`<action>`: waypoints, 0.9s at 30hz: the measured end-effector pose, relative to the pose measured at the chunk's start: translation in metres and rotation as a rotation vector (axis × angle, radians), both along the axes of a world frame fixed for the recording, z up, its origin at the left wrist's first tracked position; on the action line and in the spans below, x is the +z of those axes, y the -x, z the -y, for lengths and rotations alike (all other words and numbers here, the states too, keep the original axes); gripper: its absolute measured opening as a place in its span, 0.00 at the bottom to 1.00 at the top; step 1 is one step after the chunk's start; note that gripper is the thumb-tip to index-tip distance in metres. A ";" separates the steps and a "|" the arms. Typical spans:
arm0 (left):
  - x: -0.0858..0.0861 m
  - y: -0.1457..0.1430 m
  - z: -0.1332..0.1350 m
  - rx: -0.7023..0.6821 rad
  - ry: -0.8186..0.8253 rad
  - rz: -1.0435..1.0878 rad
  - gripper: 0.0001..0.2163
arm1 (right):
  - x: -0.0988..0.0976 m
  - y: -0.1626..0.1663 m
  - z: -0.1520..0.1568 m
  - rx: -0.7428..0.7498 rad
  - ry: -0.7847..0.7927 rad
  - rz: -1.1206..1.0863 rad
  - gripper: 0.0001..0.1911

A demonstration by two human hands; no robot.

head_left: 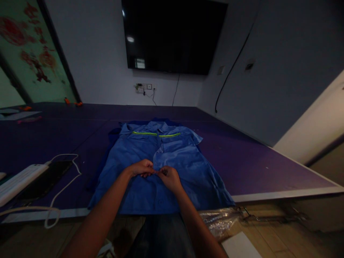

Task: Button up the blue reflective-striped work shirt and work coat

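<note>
A blue work shirt (177, 157) with a yellow-green stripe across the chest lies flat, front up, on a purple table (242, 154). Its collar points away from me and its hem hangs near the table's front edge. My left hand (142, 167) and my right hand (169, 177) meet at the shirt's front placket, about halfway down. Both hands have their fingers pinched together on the cloth at the opening. Whatever small part sits between the fingertips is too small to make out.
A white power strip (18, 181) with a white cable (64, 179) and a dark phone (45, 179) lie at the table's left front. A black screen (172, 36) hangs on the far wall. Clear plastic wrap (220, 220) lies below the table edge on the right.
</note>
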State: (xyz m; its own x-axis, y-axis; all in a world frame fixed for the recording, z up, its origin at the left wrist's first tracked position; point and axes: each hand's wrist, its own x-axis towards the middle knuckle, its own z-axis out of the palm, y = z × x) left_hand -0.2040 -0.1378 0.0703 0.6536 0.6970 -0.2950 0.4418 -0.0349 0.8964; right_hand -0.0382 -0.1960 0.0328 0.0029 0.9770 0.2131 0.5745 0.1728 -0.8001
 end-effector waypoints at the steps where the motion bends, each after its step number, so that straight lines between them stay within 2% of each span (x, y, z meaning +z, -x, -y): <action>1: 0.000 0.000 0.000 -0.003 0.006 0.007 0.18 | 0.000 0.001 0.000 -0.008 -0.009 -0.007 0.07; 9: 0.003 -0.001 0.003 -0.011 0.015 0.044 0.17 | 0.005 0.002 0.004 -0.076 -0.033 -0.006 0.08; 17: 0.001 0.003 0.000 -0.071 0.042 0.110 0.09 | -0.001 -0.001 0.002 -0.046 -0.064 -0.009 0.11; 27: -0.007 -0.005 0.003 -0.010 -0.059 0.177 0.09 | -0.005 -0.001 -0.001 -0.050 -0.093 0.059 0.12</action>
State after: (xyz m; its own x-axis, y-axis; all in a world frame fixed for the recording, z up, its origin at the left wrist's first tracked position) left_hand -0.1986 -0.1406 0.0635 0.6988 0.7028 -0.1333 0.2766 -0.0937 0.9564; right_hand -0.0371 -0.1948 0.0282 0.0356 0.9519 0.3043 0.6299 0.2150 -0.7463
